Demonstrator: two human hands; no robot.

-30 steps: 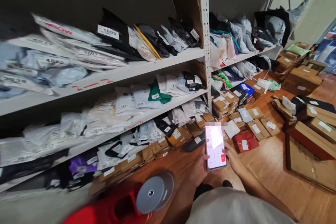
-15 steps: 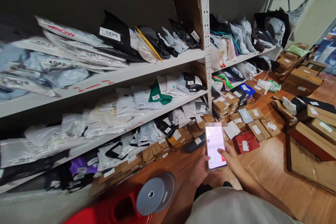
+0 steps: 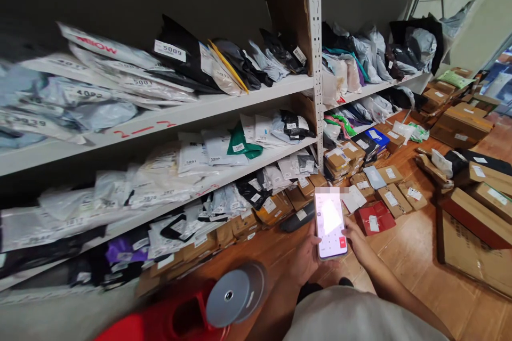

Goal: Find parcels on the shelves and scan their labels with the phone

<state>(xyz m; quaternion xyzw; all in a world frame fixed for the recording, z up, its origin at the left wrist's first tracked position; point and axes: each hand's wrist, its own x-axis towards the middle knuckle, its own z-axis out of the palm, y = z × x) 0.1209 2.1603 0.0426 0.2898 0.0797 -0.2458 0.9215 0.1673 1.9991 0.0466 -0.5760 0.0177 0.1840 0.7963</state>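
Note:
I hold a smartphone (image 3: 330,222) with a lit white screen upright in front of me, low in the head view. My left hand (image 3: 306,257) wraps around its left edge and back. My right hand (image 3: 355,237) grips its right edge, thumb beside the red button at the screen's lower right. Both forearms reach up from my lap.
White metal shelves (image 3: 256,97) on the left hold labelled parcel bags. Cardboard boxes (image 3: 390,194) and a red box (image 3: 374,217) lie on the wooden floor beyond the phone. Larger cartons (image 3: 476,218) stack at right. A grey tape roll (image 3: 236,294) rests on a red stool (image 3: 168,319).
My right thumb, which was over the keypad half a second ago, has drawn back to the phone's right edge. The phone stays in nearly the same place.

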